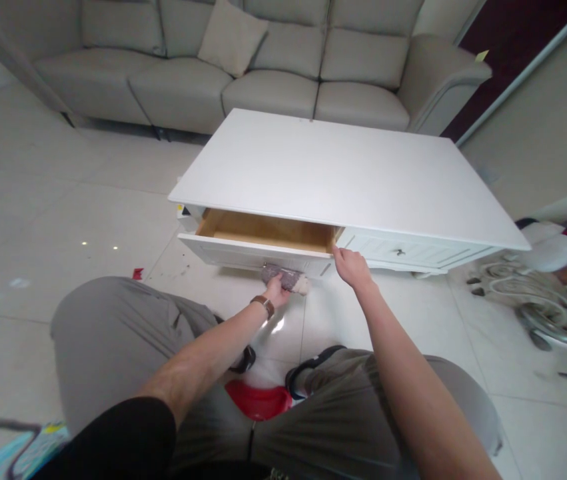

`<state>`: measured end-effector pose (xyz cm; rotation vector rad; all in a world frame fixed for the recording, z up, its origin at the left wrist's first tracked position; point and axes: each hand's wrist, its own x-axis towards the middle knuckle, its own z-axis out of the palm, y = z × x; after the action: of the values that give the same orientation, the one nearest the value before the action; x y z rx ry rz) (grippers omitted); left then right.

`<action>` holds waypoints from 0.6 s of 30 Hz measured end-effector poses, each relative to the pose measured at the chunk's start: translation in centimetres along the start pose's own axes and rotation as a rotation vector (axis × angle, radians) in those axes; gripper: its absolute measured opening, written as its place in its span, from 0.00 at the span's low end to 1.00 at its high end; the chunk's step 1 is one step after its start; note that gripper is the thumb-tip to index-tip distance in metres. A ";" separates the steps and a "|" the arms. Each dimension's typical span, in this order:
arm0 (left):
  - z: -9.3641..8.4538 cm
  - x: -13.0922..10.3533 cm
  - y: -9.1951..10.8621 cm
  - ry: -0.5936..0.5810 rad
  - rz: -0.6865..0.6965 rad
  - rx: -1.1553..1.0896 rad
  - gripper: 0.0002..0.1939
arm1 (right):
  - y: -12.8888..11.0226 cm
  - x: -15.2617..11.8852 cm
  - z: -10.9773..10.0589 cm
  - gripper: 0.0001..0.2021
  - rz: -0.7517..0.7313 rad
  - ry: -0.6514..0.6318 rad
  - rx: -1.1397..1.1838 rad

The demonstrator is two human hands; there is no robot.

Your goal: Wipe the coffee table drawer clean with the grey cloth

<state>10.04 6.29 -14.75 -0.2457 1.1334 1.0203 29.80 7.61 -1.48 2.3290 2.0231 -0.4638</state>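
Note:
A white coffee table stands before me, its left drawer pulled partway out and showing a bare wooden inside. My left hand is closed on a grey and cream cloth, which lies against the lower part of the drawer's front. At the drawer front's right end, my right hand has its fingers curled over the upper corner. The right drawer, with a small metal knob, is closed.
A grey sofa with a cushion runs behind the table. Coiled hose and assorted items lie on the right. A red plastic object sits between my feet, and a red scrap lies on the tiled floor.

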 end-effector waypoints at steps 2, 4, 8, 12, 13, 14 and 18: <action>-2.6 0.1 2.9 0.105 0.050 -0.006 0.12 | 0.1 0.0 0.1 0.33 -0.004 0.003 0.012; -4.7 -0.1 5.5 0.180 0.113 -0.019 0.13 | 0.1 0.0 0.2 0.33 -0.006 0.004 0.016; -6.0 -1.3 10.4 0.294 0.287 -0.076 0.12 | 0.1 0.0 0.3 0.33 -0.014 0.011 0.011; -3.9 -2.5 12.8 0.334 0.409 -0.105 0.09 | 0.0 0.1 0.4 0.33 -0.008 0.011 -0.005; -3.2 -2.7 12.6 0.328 0.425 -0.106 0.08 | 0.0 0.1 0.4 0.33 -0.007 0.011 -0.009; -2.3 -2.9 12.2 0.317 0.437 -0.106 0.07 | 0.0 0.1 0.4 0.32 -0.008 0.011 -0.011; 0.6 -3.3 8.3 0.280 0.465 -0.099 0.04 | -0.1 -0.1 0.3 0.32 -0.011 0.014 -0.017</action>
<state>3.81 9.47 -9.14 -0.2120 1.4333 1.4886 29.63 7.49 -1.71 2.3194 2.0379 -0.4307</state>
